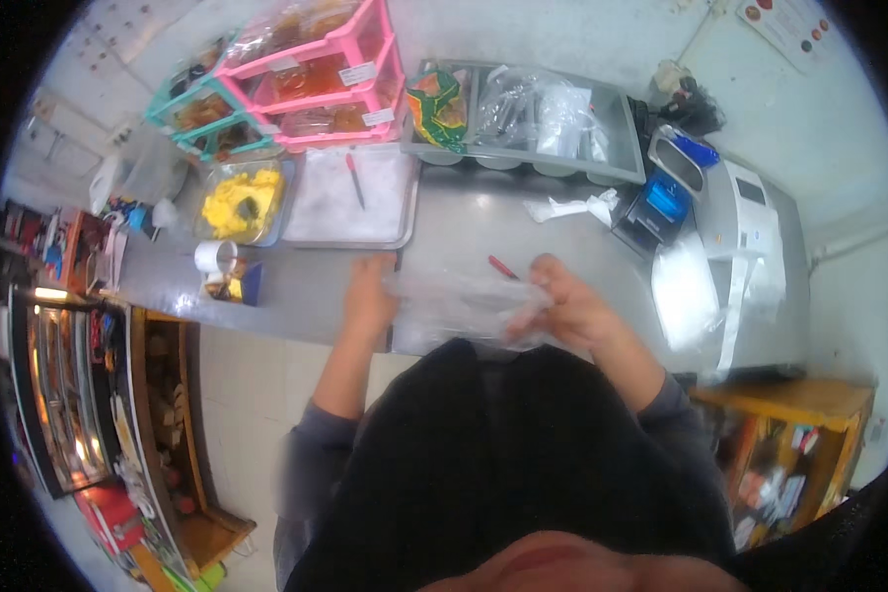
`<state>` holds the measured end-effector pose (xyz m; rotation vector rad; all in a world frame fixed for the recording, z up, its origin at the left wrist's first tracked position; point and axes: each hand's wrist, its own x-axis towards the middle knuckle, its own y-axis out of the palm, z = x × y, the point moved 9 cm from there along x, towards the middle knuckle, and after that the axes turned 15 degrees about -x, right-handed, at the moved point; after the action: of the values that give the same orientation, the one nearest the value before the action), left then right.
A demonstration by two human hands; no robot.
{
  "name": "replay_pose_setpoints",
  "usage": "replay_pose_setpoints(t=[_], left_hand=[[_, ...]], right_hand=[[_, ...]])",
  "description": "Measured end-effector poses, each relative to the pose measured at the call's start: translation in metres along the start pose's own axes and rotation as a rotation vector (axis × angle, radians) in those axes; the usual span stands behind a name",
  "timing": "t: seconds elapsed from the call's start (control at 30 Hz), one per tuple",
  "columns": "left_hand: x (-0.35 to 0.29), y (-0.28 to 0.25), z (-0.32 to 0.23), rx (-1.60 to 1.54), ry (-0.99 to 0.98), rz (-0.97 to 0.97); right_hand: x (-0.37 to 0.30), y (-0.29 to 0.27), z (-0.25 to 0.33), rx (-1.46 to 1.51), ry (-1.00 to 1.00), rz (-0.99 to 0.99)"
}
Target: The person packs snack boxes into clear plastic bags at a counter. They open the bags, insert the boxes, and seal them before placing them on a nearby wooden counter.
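Above the near edge of the metal table, a clear plastic bag (454, 301) is stretched between my two hands. My left hand (369, 298) is closed on the bag's left end, its fingers partly hidden. At the other end, my right hand (569, 306) grips the bag with thumb and fingers. A red pen (503, 267) lies on the table just beyond the bag, close to my right fingers. What the bag holds, if anything, cannot be made out.
Beyond my left hand are a white tray (316, 212) with a red-and-black pen and a clear tub (277, 202) of yellow food. Pink stacked racks (340, 84) and a grey compartment bin (523, 158) stand at the back. A white machine (755, 222) sits at right.
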<state>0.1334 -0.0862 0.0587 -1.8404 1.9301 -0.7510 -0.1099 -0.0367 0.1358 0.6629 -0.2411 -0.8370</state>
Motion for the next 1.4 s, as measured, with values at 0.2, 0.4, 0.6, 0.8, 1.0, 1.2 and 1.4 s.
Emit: replay_pose_setpoints(t=[0.2, 0.4, 0.6, 0.8, 1.0, 1.2, 1.4], left_hand=[[0.037, 0.03, -0.004, -1.616, -0.441, 0.422], [0.066, 0.069, -0.054, -1.401, -0.136, 0.648], [0.128, 0.076, -0.091, 0.086, 0.242, 0.135], [0.145, 0.105, -0.05, 0.09, -0.11, 0.312], [0.135, 0.104, -0.012, 0.033, -0.217, 0.324], [0.136, 0.111, -0.028, -0.052, -0.115, 0.347], [0.128, 0.104, -0.026, -0.024, -0.086, 0.285]], right_hand=[[-0.016, -0.092, 0.022, -0.755, -0.155, -0.211], [-0.002, -0.092, 0.083, -1.923, -0.007, -0.848], [0.011, -0.143, 0.101, -1.795, 0.304, -0.959], [0.043, -0.173, 0.086, -1.989, 0.512, -0.642], [0.038, -0.278, 0.157, -1.366, -0.132, -1.107], [0.074, -0.403, 0.153, -2.042, 0.531, -1.14], [0.055, -0.382, 0.173, -1.675, 0.308, -1.224]])
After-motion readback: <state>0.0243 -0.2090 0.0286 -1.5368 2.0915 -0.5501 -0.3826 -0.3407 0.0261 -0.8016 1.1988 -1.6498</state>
